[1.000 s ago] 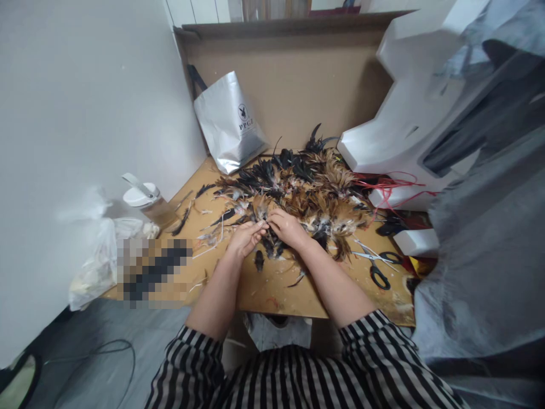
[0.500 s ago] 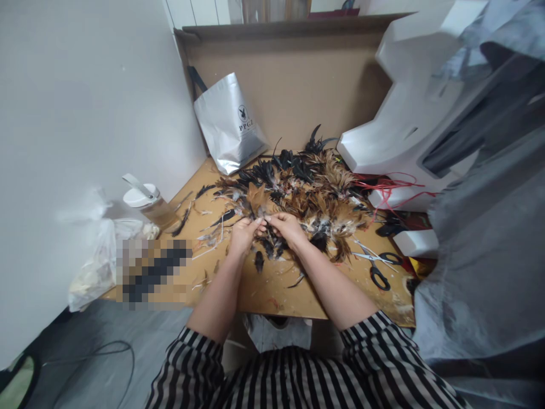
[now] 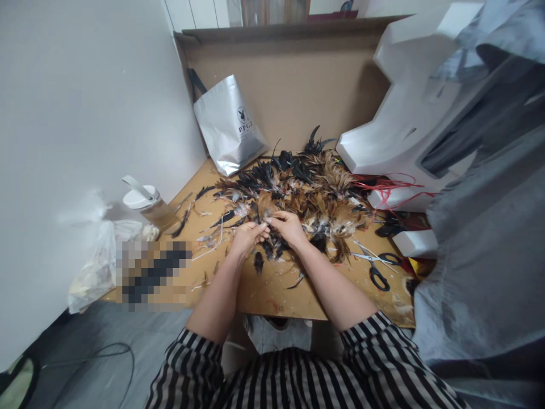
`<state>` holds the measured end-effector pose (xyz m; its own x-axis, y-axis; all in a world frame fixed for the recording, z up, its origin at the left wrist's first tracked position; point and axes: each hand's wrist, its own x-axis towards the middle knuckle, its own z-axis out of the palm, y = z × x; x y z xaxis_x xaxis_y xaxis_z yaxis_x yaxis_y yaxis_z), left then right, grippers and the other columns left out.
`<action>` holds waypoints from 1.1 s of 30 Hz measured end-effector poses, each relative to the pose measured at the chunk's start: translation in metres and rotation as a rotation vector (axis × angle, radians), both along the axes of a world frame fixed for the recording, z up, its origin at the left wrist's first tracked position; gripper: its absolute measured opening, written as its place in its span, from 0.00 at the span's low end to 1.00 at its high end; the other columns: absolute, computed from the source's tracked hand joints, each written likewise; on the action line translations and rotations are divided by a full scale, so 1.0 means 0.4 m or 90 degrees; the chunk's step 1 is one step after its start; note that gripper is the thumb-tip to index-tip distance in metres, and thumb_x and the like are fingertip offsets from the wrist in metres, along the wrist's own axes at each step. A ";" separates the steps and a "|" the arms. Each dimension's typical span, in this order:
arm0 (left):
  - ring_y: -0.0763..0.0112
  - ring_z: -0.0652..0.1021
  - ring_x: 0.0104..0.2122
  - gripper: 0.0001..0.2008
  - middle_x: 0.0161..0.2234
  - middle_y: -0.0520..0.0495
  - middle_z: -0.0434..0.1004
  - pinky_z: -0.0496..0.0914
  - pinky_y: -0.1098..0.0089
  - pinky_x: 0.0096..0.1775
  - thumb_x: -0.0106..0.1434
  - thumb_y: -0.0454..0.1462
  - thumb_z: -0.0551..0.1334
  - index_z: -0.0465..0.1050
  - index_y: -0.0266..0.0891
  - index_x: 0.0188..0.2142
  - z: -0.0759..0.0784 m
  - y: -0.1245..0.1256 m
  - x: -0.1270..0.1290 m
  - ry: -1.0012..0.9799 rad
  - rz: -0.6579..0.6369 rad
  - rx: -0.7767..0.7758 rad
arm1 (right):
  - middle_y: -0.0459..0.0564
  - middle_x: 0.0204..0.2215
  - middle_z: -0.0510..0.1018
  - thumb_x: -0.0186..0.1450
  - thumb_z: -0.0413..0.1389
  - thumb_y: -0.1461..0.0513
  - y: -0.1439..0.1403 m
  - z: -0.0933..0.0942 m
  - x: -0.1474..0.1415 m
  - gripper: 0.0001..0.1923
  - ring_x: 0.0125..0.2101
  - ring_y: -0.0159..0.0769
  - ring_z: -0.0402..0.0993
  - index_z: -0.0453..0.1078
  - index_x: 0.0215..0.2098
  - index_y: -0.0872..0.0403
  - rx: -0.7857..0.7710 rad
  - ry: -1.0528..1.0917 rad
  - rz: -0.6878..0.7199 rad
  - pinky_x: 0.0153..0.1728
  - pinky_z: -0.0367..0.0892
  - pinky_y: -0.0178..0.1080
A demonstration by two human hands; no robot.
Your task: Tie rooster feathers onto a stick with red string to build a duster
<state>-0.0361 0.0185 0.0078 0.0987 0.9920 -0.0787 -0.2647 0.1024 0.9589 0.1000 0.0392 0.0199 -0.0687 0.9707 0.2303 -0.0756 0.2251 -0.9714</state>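
Drawn slightly nearer since a moment ago, left hand (image 3: 248, 236) and right hand (image 3: 289, 226) both pinching a brown feather tuft (image 3: 267, 208) at the feather pile (image 3: 306, 187), sorting apparently ongoing.

Both hands (image 3: 268, 230) pinching feathers (image 3: 298, 190)

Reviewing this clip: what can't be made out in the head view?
- Pixelated block on the wooden tabletop: whatever lies there is masked.
- Left hand and right hand fingertips: buried in the brown and black feather pile; exact grip unclear.
- Black-handled scissors: too small to judge the blades.
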 end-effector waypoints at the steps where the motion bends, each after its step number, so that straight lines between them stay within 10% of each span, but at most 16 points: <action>1: 0.80 0.70 0.18 0.12 0.20 0.47 0.73 0.63 0.78 0.22 0.46 0.41 0.67 0.72 0.32 0.22 0.000 0.000 0.000 0.006 0.001 0.003 | 0.45 0.22 0.74 0.48 0.60 0.56 0.000 0.000 -0.001 0.12 0.24 0.29 0.66 0.71 0.25 0.57 -0.005 0.007 -0.004 0.29 0.60 0.34; 22: 0.77 0.69 0.16 0.12 0.17 0.47 0.72 0.62 0.76 0.21 0.49 0.43 0.64 0.74 0.33 0.22 0.006 -0.008 -0.006 0.131 -0.088 0.073 | 0.44 0.16 0.70 0.47 0.61 0.51 -0.011 0.021 0.024 0.16 0.20 0.29 0.64 0.67 0.18 0.56 -0.085 -0.007 0.164 0.25 0.59 0.33; 33: 0.76 0.70 0.17 0.09 0.20 0.46 0.75 0.65 0.74 0.22 0.52 0.38 0.61 0.71 0.34 0.21 -0.008 0.001 -0.003 0.228 0.005 0.163 | 0.40 0.14 0.63 0.49 0.59 0.52 -0.014 0.006 -0.004 0.18 0.18 0.24 0.55 0.62 0.14 0.57 0.026 -0.174 -0.029 0.19 0.51 0.30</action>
